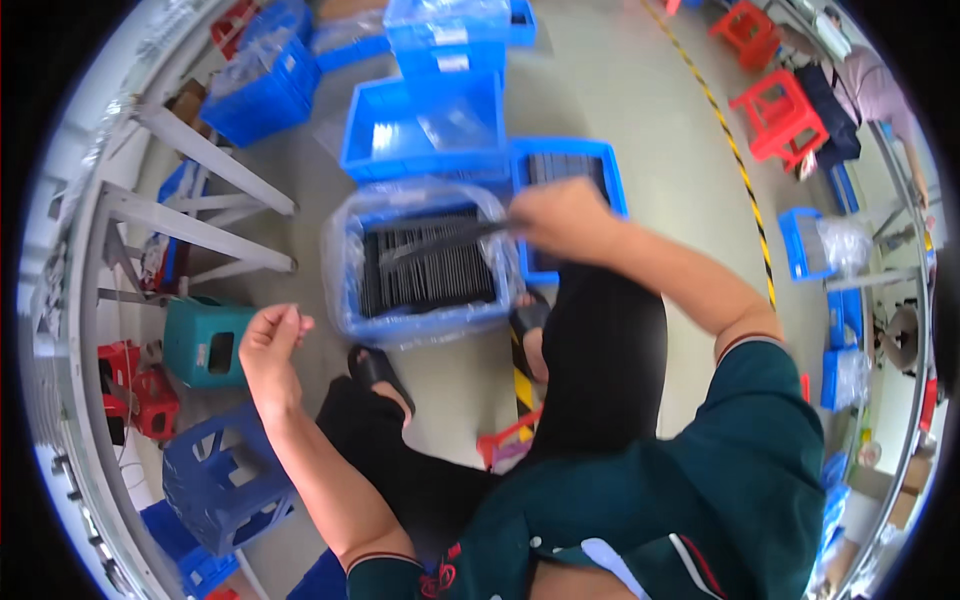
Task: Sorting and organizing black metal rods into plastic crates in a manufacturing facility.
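Observation:
My right hand (568, 222) is closed on one end of a thin dark strip (440, 243), which is blurred by motion. That strip slants over a blue bin (420, 326) lined with clear plastic. Inside stand several thin black plates (430, 280) in a tight row. Off to the left of the bin, beside the green stool, my left hand (272, 345) hangs in the air. Its fingers are curled in and nothing shows between them. Whether the strip is one of the same plates, I cannot tell.
Past the bin stands a blue crate (425, 125) with clear plastic in it. A blue tray (565, 155) of grey pieces is at its right. A green stool (205, 340) and a navy stool (225, 475) stand at left. Red stools (780, 115) and a seated person are far right.

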Tool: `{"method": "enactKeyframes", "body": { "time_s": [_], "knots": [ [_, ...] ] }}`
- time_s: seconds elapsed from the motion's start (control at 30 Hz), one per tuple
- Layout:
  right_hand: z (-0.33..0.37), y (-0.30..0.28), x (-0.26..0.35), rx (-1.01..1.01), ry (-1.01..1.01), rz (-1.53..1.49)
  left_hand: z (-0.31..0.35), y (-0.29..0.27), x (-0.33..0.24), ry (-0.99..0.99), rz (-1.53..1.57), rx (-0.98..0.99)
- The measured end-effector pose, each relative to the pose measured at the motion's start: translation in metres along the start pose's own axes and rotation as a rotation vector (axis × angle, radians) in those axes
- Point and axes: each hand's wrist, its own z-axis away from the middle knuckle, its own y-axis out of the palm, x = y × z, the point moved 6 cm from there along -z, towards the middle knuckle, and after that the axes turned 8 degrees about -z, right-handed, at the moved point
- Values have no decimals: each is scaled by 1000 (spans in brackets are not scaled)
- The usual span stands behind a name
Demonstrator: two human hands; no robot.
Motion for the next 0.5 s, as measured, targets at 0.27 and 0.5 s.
{"method": "enactKeyframes", "body": {
  "time_s": [0.27,0.5],
  "knots": [
    [96,50,-203,-47,463,301,-10,29,23,-82,-26,53],
    [181,156,-285,266,821,194,-15,43,36,-174,-130,40]
  ]
}}
